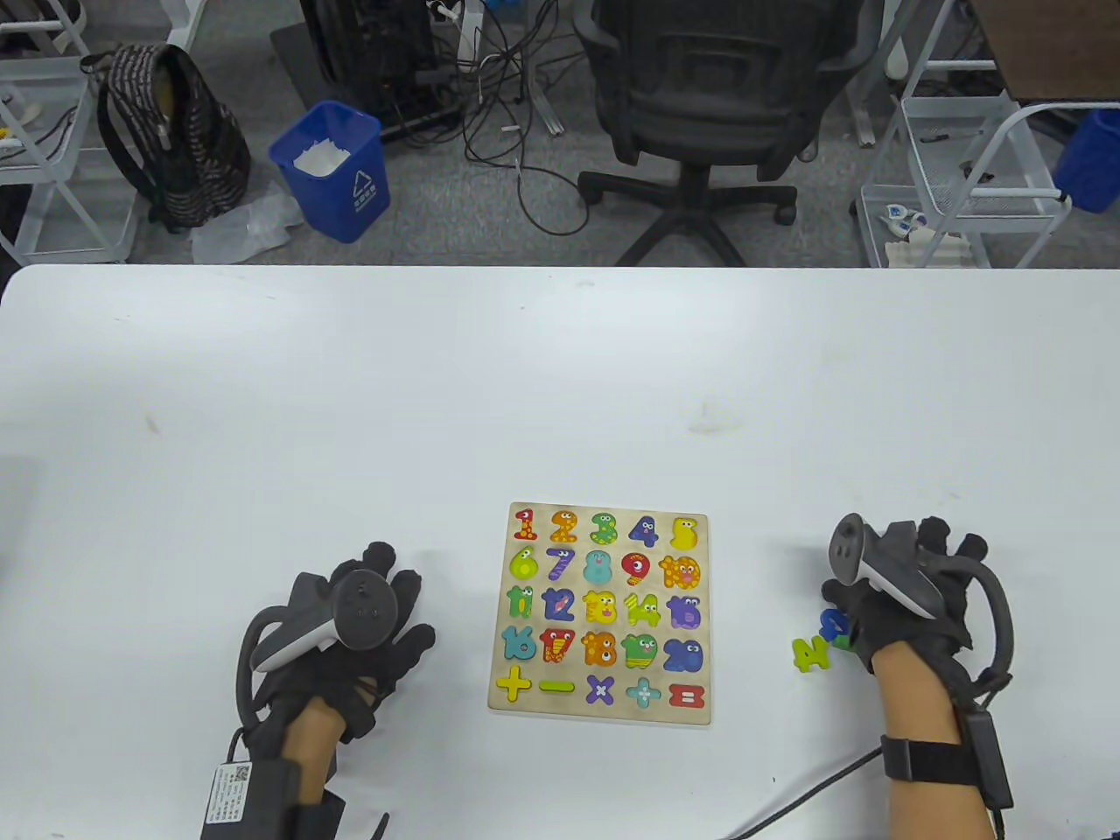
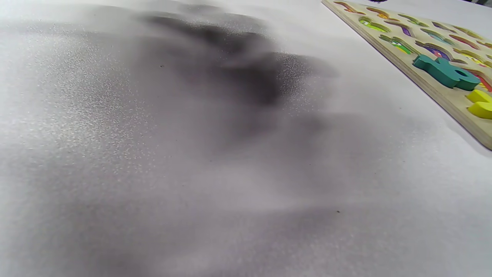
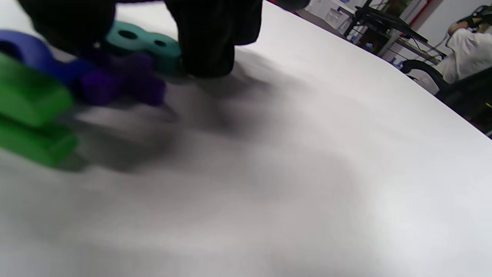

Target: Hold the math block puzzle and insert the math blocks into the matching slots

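The wooden math puzzle board (image 1: pixel 501 612) lies flat at the front middle of the table, its slots filled with coloured numbers and signs. My left hand (image 1: pixel 385 604) rests flat on the table left of the board, fingers spread, holding nothing. My right hand (image 1: pixel 901 577) lies over a small pile of loose blocks right of the board: a yellow-green 4 (image 1: pixel 809 654) and a blue block (image 1: pixel 832 623) show beside it. In the right wrist view my fingertips (image 3: pixel 207 42) touch the table next to a teal 8 (image 3: pixel 144 40), a purple block (image 3: pixel 123 79), a blue block (image 3: pixel 34 54) and a green block (image 3: pixel 30 115).
In the left wrist view the board's edge (image 2: pixel 442 98) runs along the upper right, with a teal number (image 2: pixel 446 71) and a yellow plus (image 2: pixel 480 104) standing a little proud. Bare white table (image 1: pixel 560 394) stretches behind the board. Beyond the far edge stand an office chair (image 1: pixel 700 105) and a blue bin (image 1: pixel 337 171).
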The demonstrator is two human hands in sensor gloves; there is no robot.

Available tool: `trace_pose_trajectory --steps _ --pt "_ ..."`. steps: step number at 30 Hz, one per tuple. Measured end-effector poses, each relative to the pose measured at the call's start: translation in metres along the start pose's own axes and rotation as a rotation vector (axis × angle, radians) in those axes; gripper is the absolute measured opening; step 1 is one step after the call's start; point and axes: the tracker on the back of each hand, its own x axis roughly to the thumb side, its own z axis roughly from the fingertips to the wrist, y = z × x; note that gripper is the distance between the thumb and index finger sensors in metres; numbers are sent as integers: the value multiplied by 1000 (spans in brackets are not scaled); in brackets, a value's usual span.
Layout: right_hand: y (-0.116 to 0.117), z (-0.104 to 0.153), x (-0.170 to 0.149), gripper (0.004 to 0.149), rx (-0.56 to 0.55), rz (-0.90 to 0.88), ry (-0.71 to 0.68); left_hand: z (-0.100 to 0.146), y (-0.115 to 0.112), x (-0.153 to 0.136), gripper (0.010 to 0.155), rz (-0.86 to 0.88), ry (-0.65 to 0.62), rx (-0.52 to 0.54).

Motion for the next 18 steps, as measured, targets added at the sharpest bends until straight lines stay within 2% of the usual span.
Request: trace_pose_trajectory --steps 5,9,10,14,18 --pt "-1 4 10 69 4 -36 -96 1 0 -1 73 -1 8 -3" --pt "-3 8 20 75 -18 3 -127 2 0 0 73 -5 2 5" --pt "-4 10 24 72 -53 31 -137 2 0 0 73 -6 2 7" --pt "-6 12 31 67 -79 62 -182 1 0 0 73 -9 1 6" --pt "-4 12 31 67 -61 -16 -244 2 0 0 73 -7 3 4"
